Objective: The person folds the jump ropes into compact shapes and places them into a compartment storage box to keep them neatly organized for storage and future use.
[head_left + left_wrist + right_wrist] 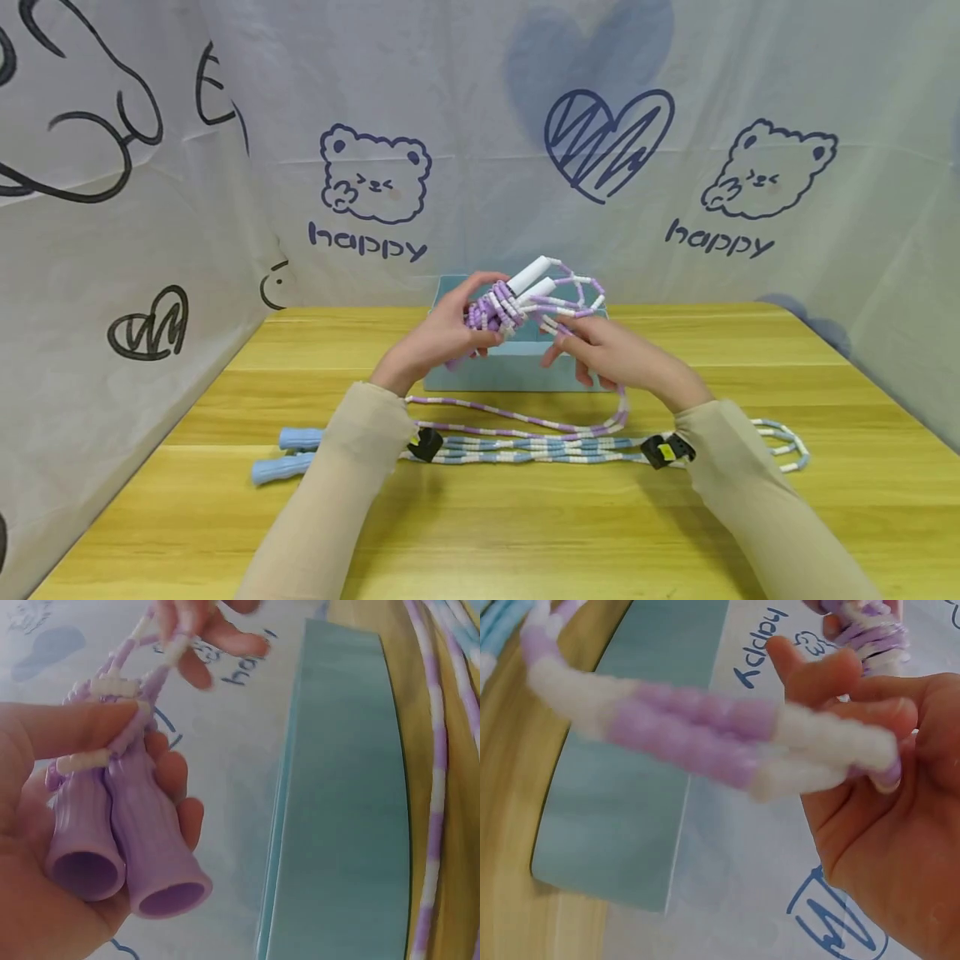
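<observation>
In the head view, the left hand (444,335) grips a bundle of purple-and-white beaded rope (498,308) up in the air, in front of the cloth and partly over the light blue box (517,373). Two white tubes (529,275) stick out past the wraps. The right hand (609,353) holds the loose strands beside the bundle, and more of that rope hangs down and lies in a long loop on the table (480,533), likely because it is too long to hold all at once. A blue-and-white rope (525,457) lies stretched out nearer the person, its blue handles (279,468) side by side, perhaps to keep it out of the way. In the left wrist view, two purple handles (157,825) sit together in the left hand. Its thumb presses rope against them, which seems to stop the wraps from slipping off. In the right wrist view, two strands run into the right hand's bent fingers, so it looks like a light hold that lets the rope be guided.
</observation>
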`<state>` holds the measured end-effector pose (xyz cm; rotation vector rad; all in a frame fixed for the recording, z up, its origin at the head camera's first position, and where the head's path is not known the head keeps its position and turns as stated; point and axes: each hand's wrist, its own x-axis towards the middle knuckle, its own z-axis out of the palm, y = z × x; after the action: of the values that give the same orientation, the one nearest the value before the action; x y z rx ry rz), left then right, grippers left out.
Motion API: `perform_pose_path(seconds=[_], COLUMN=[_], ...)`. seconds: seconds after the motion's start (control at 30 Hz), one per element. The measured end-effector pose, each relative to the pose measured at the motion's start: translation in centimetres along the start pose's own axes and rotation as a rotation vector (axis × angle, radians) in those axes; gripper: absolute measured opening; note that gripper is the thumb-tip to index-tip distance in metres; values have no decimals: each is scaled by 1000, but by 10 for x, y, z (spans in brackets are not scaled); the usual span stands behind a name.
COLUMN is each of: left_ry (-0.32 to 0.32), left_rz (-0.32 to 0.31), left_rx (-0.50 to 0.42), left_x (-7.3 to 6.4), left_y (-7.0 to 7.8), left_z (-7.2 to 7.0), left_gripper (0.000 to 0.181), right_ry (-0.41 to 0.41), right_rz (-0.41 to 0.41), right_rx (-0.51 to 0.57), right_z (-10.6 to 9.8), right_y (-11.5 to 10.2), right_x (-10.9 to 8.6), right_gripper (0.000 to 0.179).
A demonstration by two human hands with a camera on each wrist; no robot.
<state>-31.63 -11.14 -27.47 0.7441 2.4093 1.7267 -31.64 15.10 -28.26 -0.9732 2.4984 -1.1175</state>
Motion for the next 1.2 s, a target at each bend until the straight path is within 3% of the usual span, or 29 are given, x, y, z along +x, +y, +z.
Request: perform_pose_path(seconds=[0.17,0.47,0.67,0.77,0.93,1.07,1.2], left_ry=[56,239,318,355,407,460,473], left_rz=[40,77,90,114,146,139,111], left_rx=[67,209,573,679,730,775,813], left_x=[2,1,1,1,1,1,0], left_y=[-2,3,6,6,5,3,1], left_z=[-1,-3,2,5,8,8,9], left_gripper=[72,72,70,69,71,74,75], right_ry=[14,120,167,162,112,51,20], right_rz=[9,-26,9,20,25,55,88], right_rx=[28,-21,-56,-109,-217,-252,-273], right_z=[2,1,-2,-4,-6,-5,-3], right_y=[-3,-1,-7,-10,-17,-24,-33], right_x=[-1,0,-2,-4,-8,-11,-16], right_gripper=[25,24,19,22,18,13,12])
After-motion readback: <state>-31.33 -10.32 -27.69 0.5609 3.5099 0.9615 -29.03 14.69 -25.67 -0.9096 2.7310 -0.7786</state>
